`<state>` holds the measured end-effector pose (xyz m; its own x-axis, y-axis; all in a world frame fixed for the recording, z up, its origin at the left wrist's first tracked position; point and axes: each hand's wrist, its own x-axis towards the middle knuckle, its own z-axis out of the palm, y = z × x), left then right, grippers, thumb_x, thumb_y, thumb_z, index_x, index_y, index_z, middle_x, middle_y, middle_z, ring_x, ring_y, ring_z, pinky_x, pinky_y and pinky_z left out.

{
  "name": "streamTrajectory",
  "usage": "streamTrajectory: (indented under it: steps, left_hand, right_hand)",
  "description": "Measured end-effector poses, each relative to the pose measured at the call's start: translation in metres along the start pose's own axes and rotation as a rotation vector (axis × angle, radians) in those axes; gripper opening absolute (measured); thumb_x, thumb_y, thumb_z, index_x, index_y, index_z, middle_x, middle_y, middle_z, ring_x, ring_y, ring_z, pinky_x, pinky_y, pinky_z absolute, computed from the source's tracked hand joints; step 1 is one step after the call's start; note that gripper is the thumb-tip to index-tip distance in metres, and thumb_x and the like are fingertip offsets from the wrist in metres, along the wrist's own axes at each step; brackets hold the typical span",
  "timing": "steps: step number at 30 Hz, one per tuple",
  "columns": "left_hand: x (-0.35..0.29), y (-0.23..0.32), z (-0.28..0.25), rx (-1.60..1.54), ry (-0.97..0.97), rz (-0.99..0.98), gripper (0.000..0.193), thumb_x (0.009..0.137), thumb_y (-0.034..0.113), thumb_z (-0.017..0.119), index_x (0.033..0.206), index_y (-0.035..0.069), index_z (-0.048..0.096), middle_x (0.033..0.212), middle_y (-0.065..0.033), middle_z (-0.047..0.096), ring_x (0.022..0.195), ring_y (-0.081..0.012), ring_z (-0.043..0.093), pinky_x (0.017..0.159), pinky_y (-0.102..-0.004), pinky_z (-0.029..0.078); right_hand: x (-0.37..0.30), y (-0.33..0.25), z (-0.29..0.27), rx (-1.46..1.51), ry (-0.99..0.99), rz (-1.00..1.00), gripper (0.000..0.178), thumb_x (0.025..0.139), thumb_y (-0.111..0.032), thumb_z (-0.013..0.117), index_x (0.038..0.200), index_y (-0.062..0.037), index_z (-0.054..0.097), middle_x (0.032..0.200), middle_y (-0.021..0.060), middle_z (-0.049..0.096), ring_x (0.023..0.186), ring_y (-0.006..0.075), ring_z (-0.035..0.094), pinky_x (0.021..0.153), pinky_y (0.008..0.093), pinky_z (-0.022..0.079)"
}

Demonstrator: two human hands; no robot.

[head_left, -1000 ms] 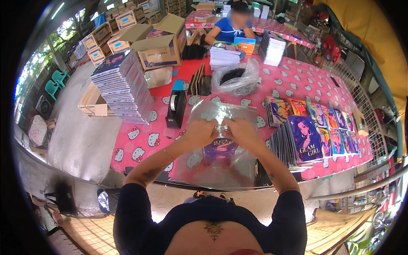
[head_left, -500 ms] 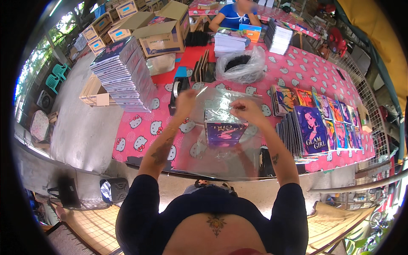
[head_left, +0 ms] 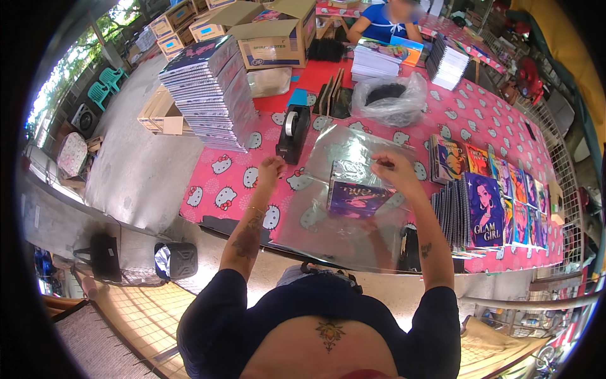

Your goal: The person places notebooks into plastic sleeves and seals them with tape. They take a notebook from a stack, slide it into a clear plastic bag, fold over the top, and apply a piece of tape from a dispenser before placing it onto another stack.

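Note:
A wrapped notebook stack [head_left: 358, 201] with a purple cover sits in front of me on a wide clear plastic sheet [head_left: 297, 230]. Part of that sheet is folded over its top and shines. My right hand [head_left: 394, 170] is at the stack's right upper edge, fingers curled on the folded plastic. My left hand [head_left: 272, 169] has its fingertips pinched together just in front of a black tape dispenser [head_left: 293, 136]. Whatever lies between those fingertips is too small to make out. A white-cored tape roll shows in the dispenser.
Spiral notebooks [head_left: 485, 211] spread over the table's right side. A tall notebook pile [head_left: 211, 95] rises at left, near an open carton [head_left: 271, 50]. Beyond the dispenser lie a plastic bag [head_left: 390, 104] with something black and more notebooks [head_left: 377, 62]. Another person [head_left: 385, 28] sits across.
My left hand has drawn back from the plastic's far left corner to the front of the dispenser. My right hand stays by the stack. The whole view has shifted rightward and up.

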<state>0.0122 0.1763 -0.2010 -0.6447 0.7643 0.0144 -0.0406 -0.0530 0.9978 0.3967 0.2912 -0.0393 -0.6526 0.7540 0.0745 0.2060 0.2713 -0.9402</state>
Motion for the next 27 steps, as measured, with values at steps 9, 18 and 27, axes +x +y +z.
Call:
streamTrajectory:
  steps: [9, 18, 27]
  left_hand:
    - [0.004, 0.197, 0.117, 0.962, -0.841, 0.863, 0.018, 0.083, 0.021, 0.064, 0.084, 0.003, 0.066, 0.074, -0.0165, 0.066, 0.074, -0.0354, 0.066, 0.065, -0.0415, 0.051]
    - [0.064, 0.047, 0.196, 0.607, -1.495, -0.280, 0.041, 0.091, 0.032, 0.064, 0.125, 0.008, 0.061, 0.115, -0.0029, 0.067, 0.098, -0.0159, 0.064, 0.080, -0.0357, 0.052]
    - [-0.059, 0.059, 0.097, 0.008, -0.978, -0.027, 0.082, 0.077, 0.016, 0.080, 0.146, 0.002, 0.038, 0.131, -0.0123, 0.056, 0.116, -0.0222, 0.057, 0.096, -0.0380, 0.047]
  right_hand:
    - [-0.003, -0.004, -0.002, 0.025, 0.041, 0.025, 0.036, 0.086, -0.018, 0.074, 0.116, -0.0030, 0.062, 0.088, 0.0033, 0.064, 0.082, 0.0098, 0.060, 0.067, 0.0251, 0.047]
    - [-0.004, -0.015, 0.007, 0.007, 0.110, -0.004, 0.047, 0.083, -0.019, 0.077, 0.122, -0.0024, 0.058, 0.103, 0.0066, 0.059, 0.081, 0.0122, 0.057, 0.064, 0.0269, 0.048]
    - [-0.061, 0.097, 0.044, 0.221, 0.286, -0.018, 0.078, 0.080, -0.025, 0.082, 0.143, -0.0043, 0.041, 0.132, 0.0057, 0.054, 0.115, 0.0206, 0.054, 0.101, 0.0343, 0.042]
